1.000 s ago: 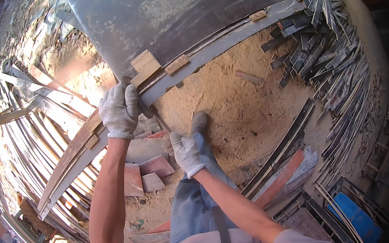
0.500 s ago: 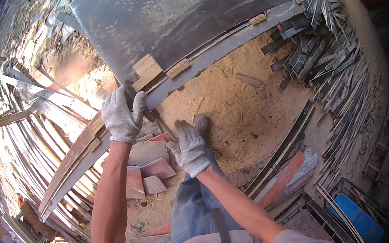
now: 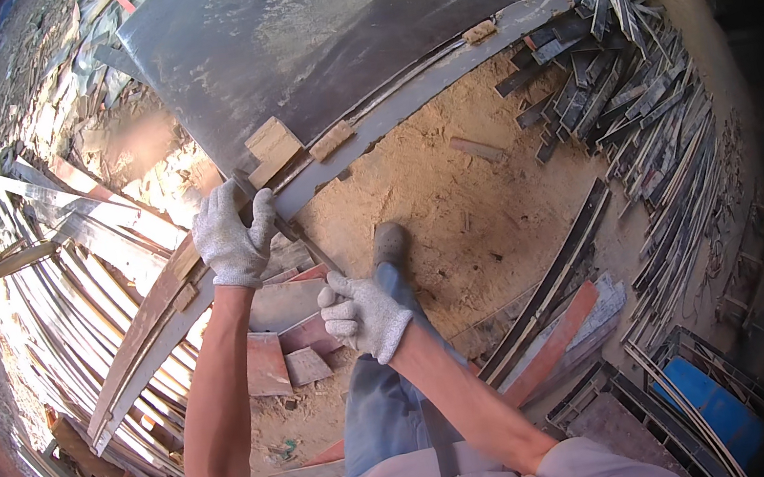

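Both hands wear pale knitted gloves. My left hand [image 3: 234, 239] is closed around the upper part of a metal clamp-like tool [image 3: 304, 238], at the edge of a long narrow board [image 3: 402, 109]. The tool's dark head shows between thumb and fingers, over the board. A slim bar runs from it down toward my body, and my right hand [image 3: 364, 313] is closed in a fist on its lower end. Small wooden blocks [image 3: 274, 142] lie on the board beside my left hand. A large dark panel [image 3: 323, 40] lies against the board's far side.
Stacked dark strips [image 3: 617, 95] pile up at the right. Long pale strips [image 3: 105, 300] lie at the left. Reddish board offcuts [image 3: 267, 364] and sawdust [image 3: 455, 198] cover the ground near my boot [image 3: 391, 242]. A black crate with a blue container [image 3: 709, 407] stands lower right.
My right hand has gone from spread fingers beside the bar to a fist on its lower end. The left hand keeps its grip. The whole view has shifted slightly.
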Tool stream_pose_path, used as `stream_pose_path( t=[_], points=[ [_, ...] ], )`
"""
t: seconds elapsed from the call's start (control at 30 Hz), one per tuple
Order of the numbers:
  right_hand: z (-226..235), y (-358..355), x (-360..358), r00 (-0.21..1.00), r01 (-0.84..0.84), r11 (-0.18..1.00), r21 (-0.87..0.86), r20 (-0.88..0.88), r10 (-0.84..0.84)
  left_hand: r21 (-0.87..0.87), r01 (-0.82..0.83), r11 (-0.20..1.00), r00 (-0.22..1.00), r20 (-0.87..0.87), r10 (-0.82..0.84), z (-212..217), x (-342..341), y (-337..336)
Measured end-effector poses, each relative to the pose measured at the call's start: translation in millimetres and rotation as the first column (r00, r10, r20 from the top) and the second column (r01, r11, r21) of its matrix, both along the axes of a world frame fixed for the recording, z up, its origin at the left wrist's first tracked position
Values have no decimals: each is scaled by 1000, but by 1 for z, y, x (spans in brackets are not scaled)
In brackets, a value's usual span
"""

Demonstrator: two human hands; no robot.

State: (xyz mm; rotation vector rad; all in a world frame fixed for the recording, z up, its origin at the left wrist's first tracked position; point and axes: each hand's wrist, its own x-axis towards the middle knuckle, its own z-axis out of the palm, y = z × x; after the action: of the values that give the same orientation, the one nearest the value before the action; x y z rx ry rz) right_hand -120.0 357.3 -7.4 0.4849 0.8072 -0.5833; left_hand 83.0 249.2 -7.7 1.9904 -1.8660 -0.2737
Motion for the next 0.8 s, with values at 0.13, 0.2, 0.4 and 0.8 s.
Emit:
stream_pose_path(
  t=[0.13, 0.2, 0.4, 0.8],
  points=[
    [10, 34, 2, 357, -773, 564, -291, -934, 7, -11, 24, 1000, 1000, -15, -24, 2, -1, 0],
    [-20, 47, 5, -130, -961, 274, 34, -930, -343, -19, 28, 999, 999, -22, -29, 0, -1, 2],
    [-76, -7, 42, 173, -843, 364, -395, -841, -513, 19, 17, 1000, 1000, -12, -17, -3, 2, 0],
    [-73, -28, 63, 977, 56, 996, 72, -210, -40, 80, 19, 997, 999, -39, -16, 1, 1, -6]
  ],
)
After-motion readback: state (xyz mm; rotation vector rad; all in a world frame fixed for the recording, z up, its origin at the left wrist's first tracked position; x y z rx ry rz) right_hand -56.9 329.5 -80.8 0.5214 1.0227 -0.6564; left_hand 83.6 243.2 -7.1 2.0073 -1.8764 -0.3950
